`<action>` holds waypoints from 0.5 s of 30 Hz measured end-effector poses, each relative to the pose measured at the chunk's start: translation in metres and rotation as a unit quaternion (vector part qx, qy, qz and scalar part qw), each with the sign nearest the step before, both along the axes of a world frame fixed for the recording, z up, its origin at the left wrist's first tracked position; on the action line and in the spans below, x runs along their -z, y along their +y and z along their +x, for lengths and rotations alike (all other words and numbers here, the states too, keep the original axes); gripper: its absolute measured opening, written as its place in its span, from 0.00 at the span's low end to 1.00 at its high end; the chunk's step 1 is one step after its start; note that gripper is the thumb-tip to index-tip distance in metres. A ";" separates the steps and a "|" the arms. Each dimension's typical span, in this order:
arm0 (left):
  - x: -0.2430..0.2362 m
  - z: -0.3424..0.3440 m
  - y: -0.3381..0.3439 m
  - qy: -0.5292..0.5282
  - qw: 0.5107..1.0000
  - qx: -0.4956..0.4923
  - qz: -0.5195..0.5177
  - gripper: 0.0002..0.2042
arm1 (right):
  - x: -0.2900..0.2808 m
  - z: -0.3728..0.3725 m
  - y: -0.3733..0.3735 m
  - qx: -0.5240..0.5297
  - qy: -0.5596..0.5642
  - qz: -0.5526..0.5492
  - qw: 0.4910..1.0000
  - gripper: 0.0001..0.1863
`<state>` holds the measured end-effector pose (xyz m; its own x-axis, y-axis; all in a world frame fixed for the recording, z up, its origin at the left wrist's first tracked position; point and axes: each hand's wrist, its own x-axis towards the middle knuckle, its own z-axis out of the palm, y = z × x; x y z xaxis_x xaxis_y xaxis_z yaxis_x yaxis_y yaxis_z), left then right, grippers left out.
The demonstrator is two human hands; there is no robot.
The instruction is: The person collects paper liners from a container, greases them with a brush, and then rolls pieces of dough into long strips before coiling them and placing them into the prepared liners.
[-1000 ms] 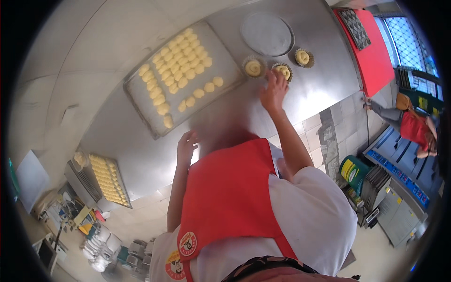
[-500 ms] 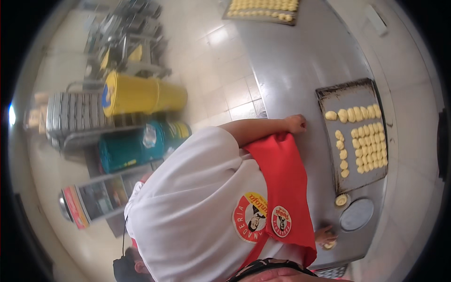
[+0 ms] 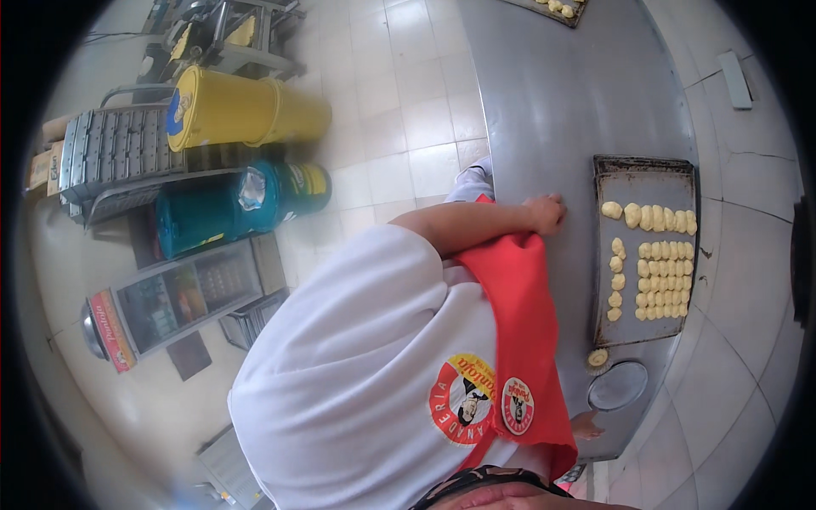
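My left hand (image 3: 545, 214) rests on the steel table (image 3: 561, 110) near its edge, fingers curled, with nothing visible in them. Partly hidden by my red apron (image 3: 525, 340), my right hand (image 3: 586, 426) lies low over the table with fingers stretched out. No dough shows under it, though the apron covers part of that spot. Closest to it are a round grey metal dish (image 3: 618, 386) and a small round, pale yellow piece with a ridged rim (image 3: 598, 361). Beyond them a dark-rimmed baking tray (image 3: 604, 187) bears rows of yellow dough pieces (image 3: 665, 280).
A second tray of dough (image 3: 565, 19) shows at the top edge. White tiled wall (image 3: 739, 238) borders the table. Across the floor stand a yellow bin (image 3: 246, 106), a teal bin (image 3: 212, 212), stacked metal pans (image 3: 115, 153) and a glass-fronted cabinet (image 3: 183, 297).
The whole view has shifted. My right hand was over a dough ball, which no longer shows; its fingers now reach out. My left hand stays on the table. A dark-capped head at lower left is gone.
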<state>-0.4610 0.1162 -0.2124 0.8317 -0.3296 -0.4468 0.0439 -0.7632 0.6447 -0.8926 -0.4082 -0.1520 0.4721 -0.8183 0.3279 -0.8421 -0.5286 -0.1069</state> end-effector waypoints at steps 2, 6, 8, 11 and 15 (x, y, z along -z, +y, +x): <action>0.011 0.006 0.007 -0.030 0.999 0.044 -0.004 0.11 | 0.007 0.008 0.006 -0.028 -0.013 0.010 0.999 0.53; 0.026 0.009 0.020 -0.023 0.992 0.122 -0.035 0.14 | 0.019 0.038 0.018 -0.049 0.094 0.028 0.994 0.38; 0.018 0.016 0.030 0.132 0.959 0.077 -0.238 0.08 | 0.011 0.034 0.012 -0.026 0.139 0.053 0.988 0.28; 0.016 0.024 0.044 -0.031 0.983 0.151 -0.099 0.12 | -0.017 0.071 0.037 0.024 -0.056 0.165 0.984 0.49; 0.003 0.030 0.030 -0.010 0.982 0.180 -0.052 0.12 | -0.030 0.086 0.082 0.003 -0.057 0.258 0.964 0.47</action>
<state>-0.4310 0.1466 -0.2156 0.6618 -0.6462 -0.3800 -0.2300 -0.6575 0.7175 -0.8071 -0.3267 -0.1223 0.4524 -0.8887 -0.0739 -0.8117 -0.3760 -0.4470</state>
